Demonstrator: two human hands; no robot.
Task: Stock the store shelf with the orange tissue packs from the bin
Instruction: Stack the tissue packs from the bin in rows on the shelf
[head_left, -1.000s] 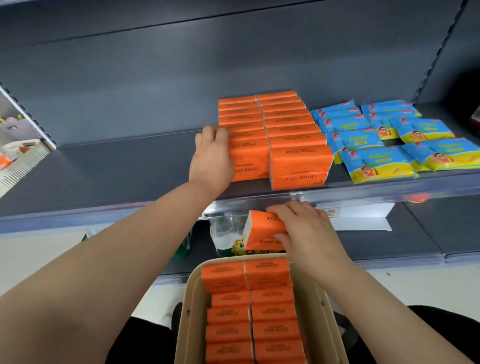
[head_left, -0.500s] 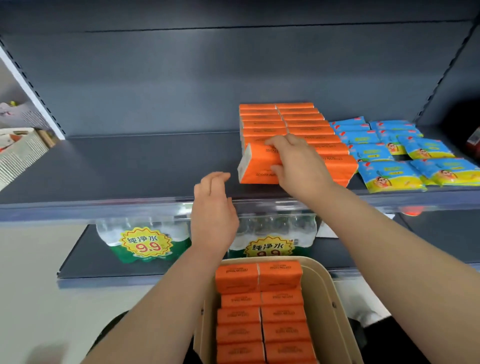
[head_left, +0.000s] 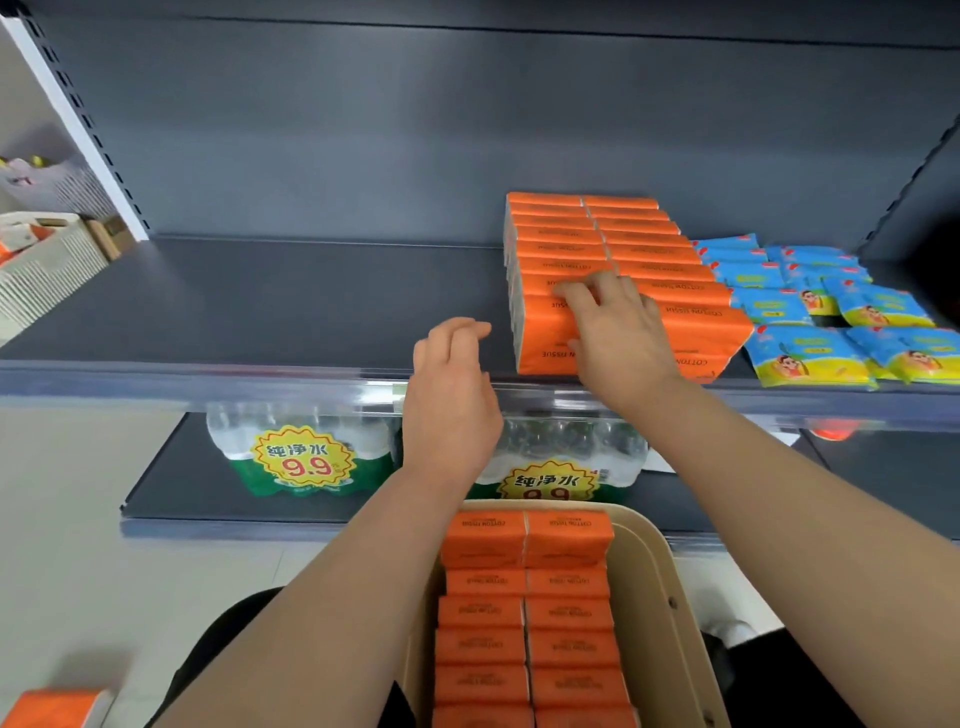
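Two rows of orange tissue packs (head_left: 649, 260) stand on the dark grey shelf (head_left: 260, 306). My right hand (head_left: 618, 338) grips the front pack (head_left: 545, 338) of the left row, which sits on the shelf against the pack behind it. My left hand (head_left: 449, 405) hovers just left of that pack, at the shelf's front edge, fingers loosely curled and holding nothing. Below, a beige bin (head_left: 654, 597) holds several more orange packs (head_left: 524, 613) in two columns.
Blue and yellow snack packets (head_left: 810, 312) lie right of the orange rows. Shrink-wrapped water bottles (head_left: 301, 452) with 9.9 price labels fill the lower shelf. A white basket (head_left: 47, 260) sits at far left. One orange pack (head_left: 52, 709) lies at the bottom left corner.
My right hand lifted a pack from the bin and set it at the front of the left row. My left hand drew back from the row to the shelf edge.
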